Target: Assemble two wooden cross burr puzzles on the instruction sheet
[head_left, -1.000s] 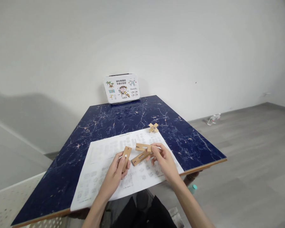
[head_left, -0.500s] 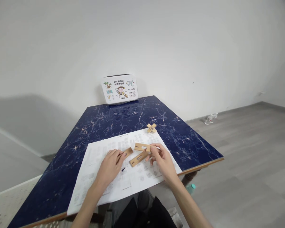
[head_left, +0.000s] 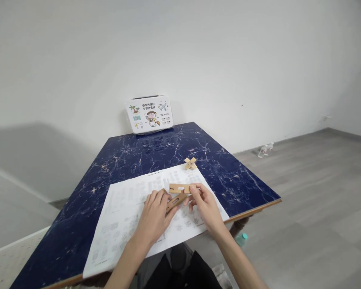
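Two flat wooden puzzle pieces lie on a white printed instruction sheet [head_left: 129, 216] on the dark blue marble-patterned table [head_left: 138, 154]. My left hand [head_left: 155, 214] curls its fingers over the near slotted wooden piece [head_left: 175, 201]. My right hand [head_left: 205, 204] pinches the end of the far wooden piece [head_left: 179, 188] between thumb and fingers. The piece my left hand held earlier is hidden under that hand or out of sight. A small assembled wooden cross [head_left: 190, 163] stands just past the sheet's far right corner.
A white illustrated box [head_left: 149, 113] leans against the wall at the table's far edge. On the grey floor, a plastic bottle [head_left: 264, 149] lies by the wall and a teal-capped bottle [head_left: 242, 239] stands under the table's right edge.
My left hand lowered its piece to the sheet, then slid right onto the near slotted piece. My right hand has stayed on the far piece.
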A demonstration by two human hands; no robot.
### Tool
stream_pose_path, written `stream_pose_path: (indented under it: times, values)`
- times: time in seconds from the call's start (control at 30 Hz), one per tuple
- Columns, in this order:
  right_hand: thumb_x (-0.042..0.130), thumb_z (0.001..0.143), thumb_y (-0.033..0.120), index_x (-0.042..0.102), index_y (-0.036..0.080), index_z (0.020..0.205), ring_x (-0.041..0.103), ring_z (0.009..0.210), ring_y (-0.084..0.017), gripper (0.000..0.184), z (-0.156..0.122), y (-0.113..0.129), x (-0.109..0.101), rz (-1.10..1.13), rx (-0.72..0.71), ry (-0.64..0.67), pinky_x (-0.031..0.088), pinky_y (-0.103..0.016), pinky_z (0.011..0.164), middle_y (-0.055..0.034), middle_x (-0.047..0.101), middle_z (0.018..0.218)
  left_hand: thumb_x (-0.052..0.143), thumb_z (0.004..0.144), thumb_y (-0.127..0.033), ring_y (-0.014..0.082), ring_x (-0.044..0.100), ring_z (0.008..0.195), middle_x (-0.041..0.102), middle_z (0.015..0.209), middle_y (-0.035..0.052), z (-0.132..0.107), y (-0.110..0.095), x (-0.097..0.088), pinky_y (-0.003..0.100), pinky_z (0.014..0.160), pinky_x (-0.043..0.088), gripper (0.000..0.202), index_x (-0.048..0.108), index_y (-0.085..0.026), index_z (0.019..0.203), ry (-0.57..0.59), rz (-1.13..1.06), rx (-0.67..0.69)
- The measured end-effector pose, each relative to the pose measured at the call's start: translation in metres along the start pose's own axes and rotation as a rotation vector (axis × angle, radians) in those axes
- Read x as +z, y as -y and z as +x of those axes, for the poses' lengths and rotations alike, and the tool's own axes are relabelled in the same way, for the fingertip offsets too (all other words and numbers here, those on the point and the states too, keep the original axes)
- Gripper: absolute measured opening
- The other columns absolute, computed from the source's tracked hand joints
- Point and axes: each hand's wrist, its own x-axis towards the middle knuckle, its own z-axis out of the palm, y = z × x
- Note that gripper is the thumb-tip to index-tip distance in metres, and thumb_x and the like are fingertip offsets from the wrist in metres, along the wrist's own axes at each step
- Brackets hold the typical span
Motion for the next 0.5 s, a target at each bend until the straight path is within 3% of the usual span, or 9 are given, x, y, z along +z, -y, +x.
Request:
stream_pose_path:
  times: [0.13, 0.3, 0.4, 0.5]
  values:
    - [0.062, 0.092, 0.062, 0.059, 0.023, 0.097, 0.069, 0.063, -0.02, 0.04, 0.0, -0.003, 0.0, 0.018, 0.004, 0.009, 0.048, -0.028, 0.047, -0.0051, 0.072, 0.086, 0.059, 0.097, -0.048, 0.0299, 0.059, 0.094, 0.066, 0.098, 0.0089, 0.007, 0.0, 0.008, 0.041, 0.082, 0.042, 0.028, 0.062, -0.021, 0.093, 0.02, -0.064, -0.046]
    - [0.062, 0.092, 0.063, 0.058, 0.023, 0.095, 0.068, 0.061, -0.019, 0.04, 0.0, -0.003, 0.001, 0.015, 0.004, -0.001, 0.047, -0.028, 0.047, -0.0059, 0.073, 0.092, 0.054, 0.099, -0.043, 0.0319, 0.064, 0.097, 0.071, 0.1, 0.009, 0.009, -0.001, 0.005, 0.041, 0.084, 0.043, 0.022, 0.064, -0.024, 0.094, 0.022, -0.184, -0.101]
    - [0.062, 0.091, 0.064, 0.058, 0.024, 0.094, 0.067, 0.059, -0.018, 0.04, 0.0, -0.001, 0.001, 0.024, 0.011, -0.011, 0.048, -0.029, 0.048, -0.0058, 0.073, 0.094, 0.05, 0.1, -0.044, 0.0276, 0.066, 0.081, 0.072, 0.087, 0.0051, 0.006, -0.005, 0.001, 0.036, 0.076, 0.043, 0.023, 0.062, -0.025, 0.095, -0.033, -0.317, -0.217]
    - [0.061, 0.091, 0.066, 0.058, 0.024, 0.093, 0.066, 0.057, -0.019, 0.042, 0.0, 0.0, 0.001, 0.023, 0.014, 0.002, 0.047, -0.03, 0.049, -0.0044, 0.073, 0.088, 0.044, 0.102, -0.049, 0.0207, 0.059, 0.062, 0.063, 0.069, -0.0006, 0.003, -0.009, -0.002, 0.031, 0.066, 0.042, 0.029, 0.059, -0.025, 0.098, -0.061, -0.533, -0.324]
